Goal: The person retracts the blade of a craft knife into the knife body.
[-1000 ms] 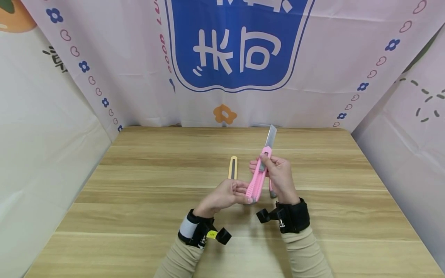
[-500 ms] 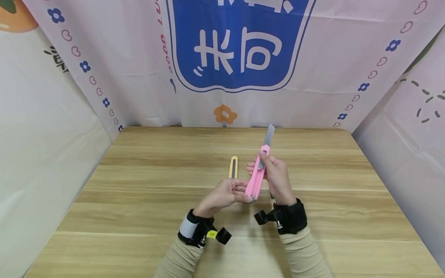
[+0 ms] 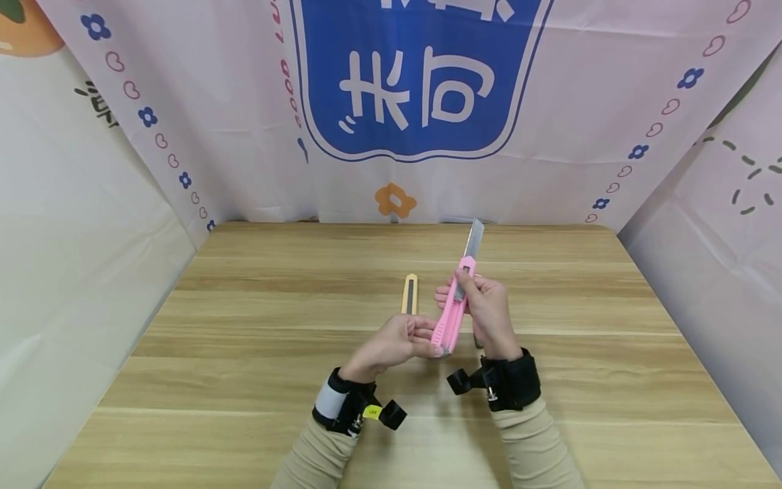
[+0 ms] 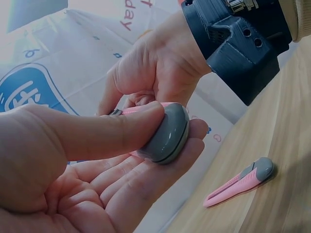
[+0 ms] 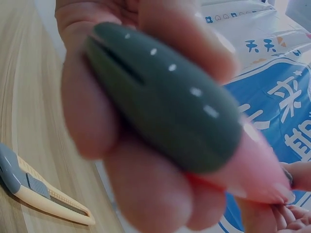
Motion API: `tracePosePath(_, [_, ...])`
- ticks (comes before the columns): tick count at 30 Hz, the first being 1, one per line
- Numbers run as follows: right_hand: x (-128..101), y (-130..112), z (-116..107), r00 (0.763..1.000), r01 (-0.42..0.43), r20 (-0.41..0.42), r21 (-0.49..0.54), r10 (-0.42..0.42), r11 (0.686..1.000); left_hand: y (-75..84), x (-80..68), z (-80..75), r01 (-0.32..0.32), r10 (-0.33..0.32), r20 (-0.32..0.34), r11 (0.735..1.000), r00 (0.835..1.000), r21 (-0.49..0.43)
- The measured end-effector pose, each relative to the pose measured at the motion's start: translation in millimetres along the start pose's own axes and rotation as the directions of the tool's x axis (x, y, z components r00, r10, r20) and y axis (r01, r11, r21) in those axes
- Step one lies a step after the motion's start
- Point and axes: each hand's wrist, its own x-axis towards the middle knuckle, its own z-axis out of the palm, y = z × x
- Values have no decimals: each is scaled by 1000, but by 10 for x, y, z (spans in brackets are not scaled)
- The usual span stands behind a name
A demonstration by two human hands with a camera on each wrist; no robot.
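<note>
Both hands hold a pink utility knife [image 3: 449, 327] above the wooden table, its metal blade [image 3: 473, 239] extended toward the back. My left hand [image 3: 391, 345] pinches the rear end between thumb and fingers; the left wrist view shows its thumb against the grey end cap [image 4: 171, 136]. My right hand [image 3: 492, 314] grips the knife farther forward, thumb on top by the slider. The end cap [image 5: 170, 102] looms large and blurred in the right wrist view. A yellow utility knife [image 3: 411, 295] lies beyond the left hand, partly hidden by it.
A second pink utility knife [image 4: 240, 182] with a grey end lies on the table [image 3: 244, 380], mostly hidden behind the right hand in the head view. A printed cloth [image 3: 244, 136] hangs along the table's back edge, with pale cloths at both sides.
My right hand and the knife's front have shifted slightly left since one second ago. The left hand keeps its place and hold.
</note>
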Motion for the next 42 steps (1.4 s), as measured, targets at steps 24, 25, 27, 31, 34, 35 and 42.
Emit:
tracePosePath(24, [-20,-18,6,1000,-11,17,37,10,999,-13,4,-5,13,-13,-9,999,1000,-30])
tracePosePath(25, [-22,-16,6,1000,-10,20,40,9,999,-14,0,-8,13,-13,-7,999,1000,-33])
tracePosePath(27, [-26,-13,7,1000,-7,24,43,6,999,-16,-5,-10,11,-11,-2,999,1000,-36])
tracePosePath(31, [-22,-11,5,999,-10,33,44,9,999,-15,-8,-10,26,-26,5,998,1000,-57])
tracePosePath(34, [-10,-12,4,999,-25,36,40,23,999,-14,-4,-9,22,-22,3,998,1000,-54])
tracePosePath(35, [-7,-14,6,999,-30,36,39,28,999,-12,-3,-9,24,-24,-1,998,1000,-53])
tracePosePath(42, [10,-30,24,997,-66,31,36,64,997,4,0,-6,26,-27,-15,999,1000,-47])
